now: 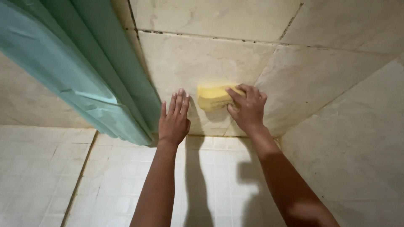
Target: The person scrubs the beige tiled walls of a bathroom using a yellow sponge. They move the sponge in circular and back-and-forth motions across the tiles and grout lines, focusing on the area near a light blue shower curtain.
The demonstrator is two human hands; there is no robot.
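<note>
Right hand: the right hand (249, 110) gripped a yellow sponge (214, 97), fingers curled over its right end, thumb underneath. Sponge was pressed flat against the wall.
Left hand: the left hand (174, 119) was open, fingers straight and close together, palm flat on the wall just left of the sponge. It held nothing. A narrow gap separated fingertips and sponge, not touching.
Sponge location: low on the beige marble-look wall tile (202, 59), near the corner where two walls met, a little above the floor line.
Wall: large cream tiles with dark, stained grout lines (210, 37) running across above the sponge. A second wall (357, 138) angled in on the right.
Floor: small pale square floor tiles (126, 185) below both forearms, with shadows of the arms falling across them.
Left side: a pale green door (75, 71) edge with ridged panels stood tilted in view, close to the left hand but apart from it.
Arms: both forearms bare, reaching up from the bottom of the view.
</note>
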